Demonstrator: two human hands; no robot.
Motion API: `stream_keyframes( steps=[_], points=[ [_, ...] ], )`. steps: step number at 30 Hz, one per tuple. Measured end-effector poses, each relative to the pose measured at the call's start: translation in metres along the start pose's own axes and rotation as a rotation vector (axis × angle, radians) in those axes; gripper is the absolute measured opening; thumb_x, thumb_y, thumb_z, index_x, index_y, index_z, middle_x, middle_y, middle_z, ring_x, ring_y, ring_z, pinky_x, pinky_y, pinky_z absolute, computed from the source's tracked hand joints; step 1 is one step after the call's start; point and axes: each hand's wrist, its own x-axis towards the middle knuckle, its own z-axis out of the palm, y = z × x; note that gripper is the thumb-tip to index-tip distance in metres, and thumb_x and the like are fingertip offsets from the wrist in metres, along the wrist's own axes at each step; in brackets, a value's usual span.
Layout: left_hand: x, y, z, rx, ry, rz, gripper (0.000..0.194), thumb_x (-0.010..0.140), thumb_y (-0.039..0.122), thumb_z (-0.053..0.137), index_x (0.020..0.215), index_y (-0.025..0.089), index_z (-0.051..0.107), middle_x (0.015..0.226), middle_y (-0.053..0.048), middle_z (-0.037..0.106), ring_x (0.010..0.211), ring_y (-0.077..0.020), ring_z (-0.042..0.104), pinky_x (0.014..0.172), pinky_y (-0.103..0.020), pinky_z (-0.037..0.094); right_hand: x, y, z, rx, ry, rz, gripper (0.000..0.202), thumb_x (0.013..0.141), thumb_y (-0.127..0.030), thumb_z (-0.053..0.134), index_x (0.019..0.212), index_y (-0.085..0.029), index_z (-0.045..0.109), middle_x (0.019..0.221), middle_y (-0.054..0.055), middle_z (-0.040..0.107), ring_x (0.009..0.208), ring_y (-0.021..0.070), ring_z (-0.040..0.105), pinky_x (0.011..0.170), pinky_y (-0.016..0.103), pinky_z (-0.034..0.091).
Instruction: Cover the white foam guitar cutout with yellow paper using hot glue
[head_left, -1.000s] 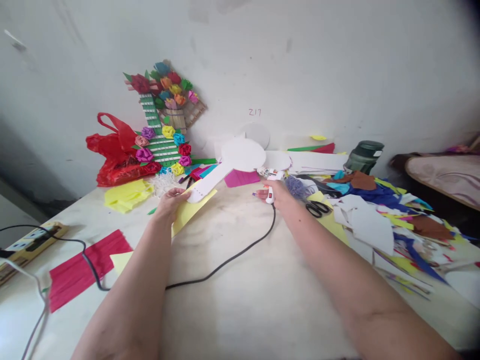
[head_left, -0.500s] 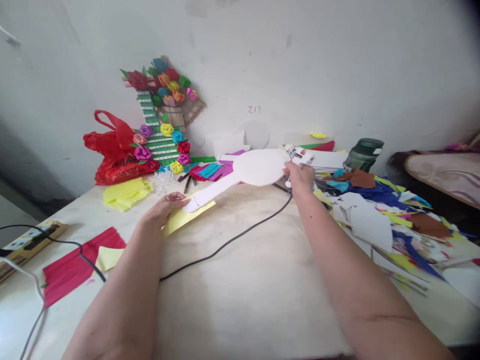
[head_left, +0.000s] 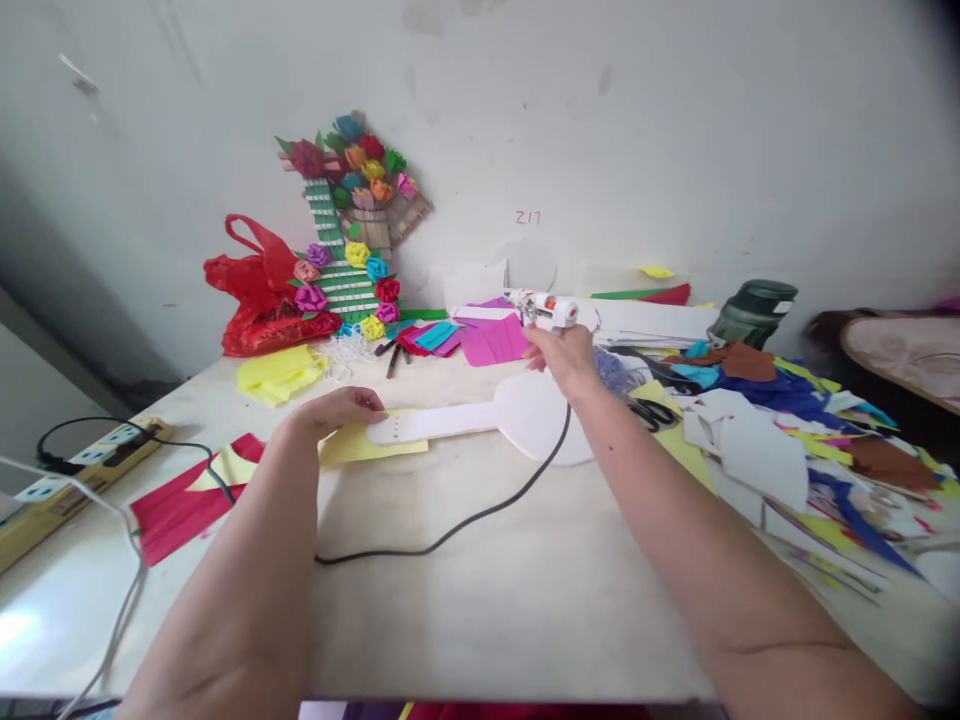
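A white guitar-like cutout [head_left: 450, 422] of paper or card, with a long neck and a rounded body, lies low over the table. My left hand [head_left: 346, 408] pinches the end of its neck, where several small dots show. Beneath that end is a piece of yellow paper [head_left: 379, 450]; whether my fingers grip it too I cannot tell. A white hot glue gun [head_left: 551, 308] is in my right hand [head_left: 564, 355], its nozzle pointing left above the table. The gun's black cord [head_left: 480, 515] runs down across the cutout's body.
Scissors [head_left: 651, 413] and a heap of paper scraps [head_left: 757, 440] lie on the right, before a green bottle [head_left: 752, 312]. A paper-flower craft [head_left: 341, 270] and a red bag [head_left: 255, 290] stand back left. At the left edge is a power strip [head_left: 82, 490].
The cutout has come down from a raised, tilted position to near the table. My right hand has lifted the glue gun and turned it left; the body is out of its fingers.
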Motion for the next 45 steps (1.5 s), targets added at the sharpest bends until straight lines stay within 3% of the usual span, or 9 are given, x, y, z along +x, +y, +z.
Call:
stream_keyframes(
  steps=[4,10,13,19,24,30,36,41,45],
  points=[
    [0.003,0.005,0.003,0.288,0.089,-0.041,0.032,0.05,0.042,0.07,0.074,0.021,0.065,0.071,0.001,0.064,0.075,-0.02,0.058,0.063,-0.025,0.042,-0.017,-0.016,0.025,0.273,-0.161,-0.037,0.031,0.07,-0.038,0.057,0.084,-0.011,0.062,0.059,0.004,0.064,0.041,0.0116,0.057,0.04,0.019,0.043],
    [-0.002,0.01,0.013,0.561,0.191,-0.026,0.05,0.056,0.049,0.063,0.099,0.024,0.063,0.102,-0.004,0.06,0.097,-0.0237,0.054,0.081,-0.029,0.043,-0.04,-0.031,0.061,0.399,-0.489,-0.05,0.018,0.069,-0.029,0.061,0.073,-0.011,0.058,0.056,0.002,0.063,0.03,0.0059,0.045,0.032,0.018,0.034],
    [-0.009,0.007,0.016,0.658,0.183,-0.045,0.059,0.056,0.055,0.063,0.108,0.028,0.059,0.113,-0.005,0.055,0.109,-0.0266,0.047,0.089,-0.034,0.039,-0.043,-0.03,0.073,0.404,-0.63,-0.042,0.014,0.071,-0.024,0.06,0.069,-0.011,0.056,0.051,0.001,0.062,0.026,0.0035,0.038,0.03,0.017,0.03],
    [-0.013,-0.01,0.022,0.739,0.22,0.087,0.058,0.06,0.058,0.06,0.109,0.028,0.056,0.131,-0.002,0.043,0.124,-0.0277,0.031,0.101,-0.037,0.027,-0.035,-0.035,0.077,0.246,-0.824,-0.039,0.013,0.07,-0.02,0.064,0.071,-0.01,0.056,0.049,0.001,0.061,0.026,0.0035,0.036,0.027,0.017,0.029],
    [-0.014,-0.013,0.021,0.681,0.207,0.083,0.071,0.06,0.058,0.06,0.122,0.028,0.044,0.137,-0.002,0.038,0.128,-0.0247,0.029,0.102,-0.034,0.028,-0.032,-0.05,0.069,0.076,-0.852,-0.07,0.02,0.068,-0.023,0.068,0.08,-0.013,0.055,0.049,-0.001,0.061,0.027,0.0036,0.037,0.028,0.016,0.029],
    [-0.011,-0.011,0.017,0.685,0.148,0.037,0.085,0.057,0.064,0.059,0.131,0.029,0.035,0.139,-0.005,0.035,0.129,-0.0257,0.028,0.102,-0.035,0.028,-0.039,-0.068,0.064,-0.046,-0.788,-0.113,0.028,0.066,-0.023,0.071,0.087,-0.012,0.055,0.053,0.0,0.062,0.029,0.0023,0.035,0.029,0.016,0.028],
    [-0.013,-0.012,0.018,0.682,0.105,0.015,0.094,0.059,0.066,0.056,0.139,0.032,0.021,0.147,-0.005,0.02,0.136,-0.0286,0.001,0.106,-0.043,0.017,-0.048,-0.066,0.054,-0.13,-0.761,-0.104,0.028,0.065,-0.021,0.07,0.088,-0.012,0.056,0.052,0.001,0.061,0.028,0.0033,0.037,0.03,0.017,0.029],
    [-0.02,-0.002,0.02,0.713,0.08,-0.063,0.097,0.061,0.068,0.054,0.142,0.033,0.013,0.15,-0.003,0.01,0.134,-0.0331,0.009,0.105,-0.044,0.019,-0.047,-0.063,0.052,-0.185,-0.769,-0.102,0.029,0.067,-0.025,0.07,0.089,-0.012,0.056,0.054,0.002,0.064,0.027,0.0033,0.035,0.03,0.018,0.029],
    [-0.019,-0.002,0.022,0.743,0.106,-0.077,0.1,0.06,0.069,0.053,0.142,0.031,0.011,0.149,-0.004,0.011,0.134,-0.0328,0.011,0.104,-0.043,0.02,-0.047,-0.062,0.061,-0.213,-0.798,-0.113,0.031,0.066,-0.026,0.07,0.091,-0.012,0.055,0.052,0.002,0.063,0.027,0.0041,0.035,0.029,0.018,0.028]
  ],
)
